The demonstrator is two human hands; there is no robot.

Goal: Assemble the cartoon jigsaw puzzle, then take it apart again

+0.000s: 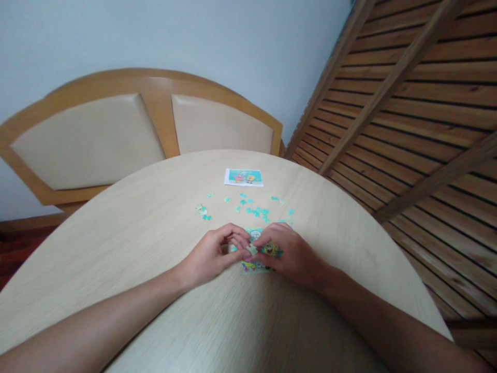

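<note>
Bare forearms [120, 311] extend; my left fingers [233, 257] and right fingers [266, 237] pinch one jigsaw piece [252, 249] over the SpongeBob puzzle [273, 249], well below the far edge of the desk [116, 238].

We see soft, rather dim light, a broad shadow darkening the near tabletop [295, 331], slightly blurred puzzle pieces [264, 211], and wide-angle distortion stretching the slatted wood [388, 122].

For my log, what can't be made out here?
In the head view:
Multicoloured cartoon jigsaw puzzle: partly covered by bare left hand and bare right hand.
Small pale jigsaw piece: which hand grips it; both hands crowd it.
Loose turquoise jigsaw pieces: printing too small to read.
Bare forearms: cut off by frame edges.
</note>
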